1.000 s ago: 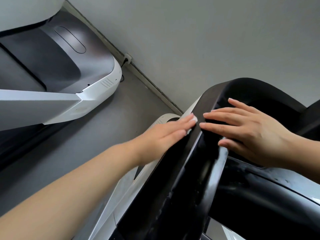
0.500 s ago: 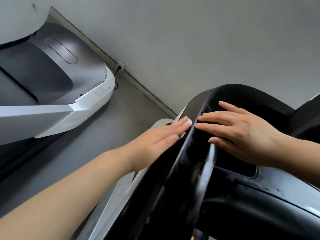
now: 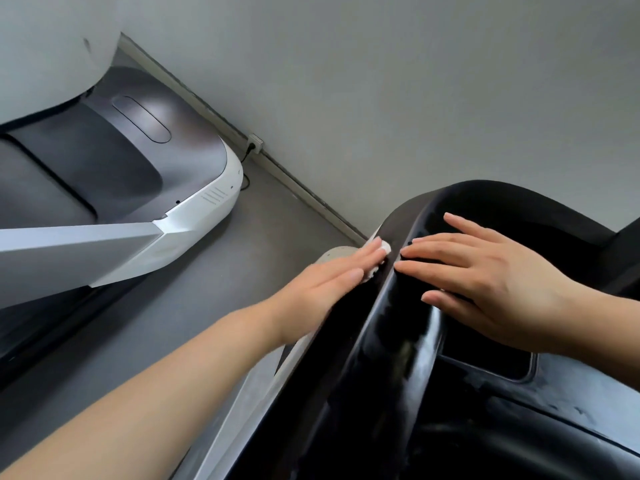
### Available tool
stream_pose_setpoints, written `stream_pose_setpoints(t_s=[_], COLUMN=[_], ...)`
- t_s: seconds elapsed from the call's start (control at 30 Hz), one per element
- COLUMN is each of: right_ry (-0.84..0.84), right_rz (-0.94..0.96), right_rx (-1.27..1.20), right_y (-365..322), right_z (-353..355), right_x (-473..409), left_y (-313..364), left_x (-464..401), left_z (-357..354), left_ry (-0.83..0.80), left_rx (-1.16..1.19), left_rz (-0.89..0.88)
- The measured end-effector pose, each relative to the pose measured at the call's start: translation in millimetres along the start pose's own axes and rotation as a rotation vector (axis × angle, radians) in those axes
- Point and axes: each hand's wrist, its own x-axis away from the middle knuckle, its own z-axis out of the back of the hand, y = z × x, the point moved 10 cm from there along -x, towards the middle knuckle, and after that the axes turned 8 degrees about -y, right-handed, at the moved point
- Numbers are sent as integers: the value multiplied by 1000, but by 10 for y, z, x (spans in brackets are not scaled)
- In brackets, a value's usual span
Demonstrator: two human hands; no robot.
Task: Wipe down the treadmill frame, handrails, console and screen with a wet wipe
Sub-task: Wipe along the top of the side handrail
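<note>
The glossy black treadmill console [image 3: 391, 368] fills the lower right, with a rounded ridge running up its left side. My left hand [image 3: 325, 278] lies flat against the outer left face of that ridge, straight fingers pressing a white wet wipe [image 3: 382, 249] whose edge shows past the fingertips. My right hand [image 3: 485, 278] rests flat with spread fingers on the inner side of the ridge, above a rectangular recess [image 3: 485, 362]. A pale grey upright of the frame [image 3: 242, 403] runs down below my left forearm.
A second treadmill [image 3: 114, 188], white with a dark grey deck, stands at the left on the grey floor [image 3: 214, 306]. A wall socket with a plugged cable [image 3: 255, 143] sits at the skirting of the grey wall [image 3: 381, 81].
Both hands have kept their flat pose on the console ridge. The view has shifted, so the hands and console sit slightly lower and the neighbouring treadmill shows more.
</note>
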Motion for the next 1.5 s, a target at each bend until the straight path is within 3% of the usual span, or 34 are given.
stream_pose_setpoints(t_s=[0.17, 0.37, 0.67, 0.83, 0.93, 1.17, 1.37, 1.5], right_ry=[-15, -15, -19, -18, -23, -17, 10, -12], right_rz=[-23, -15, 1, 6, 8, 6, -2, -62], right_rx=[-25, -43, -57, -66, -62, -53, -53, -30], right_y=[39, 56, 60, 63, 57, 63, 91, 221], right_z=[-33, -58, -70, -69, -75, -92, -62, -66], right_x=[-34, -23, -18, -26, -15, 23, 50, 75], left_y=[-372, -1270, -1031, -2161, -2347, -1394, -275, -32], left_x=[-321, 135, -115, 105, 280, -9, -205, -271], left_z=[125, 94, 189, 134, 106, 132, 129, 113], left_ry=[64, 173, 196, 219, 261, 226, 133, 58], left_rx=[243, 405, 465, 413, 441, 509, 222, -135], left_rz=[160, 418, 371, 667, 777, 496, 145, 18])
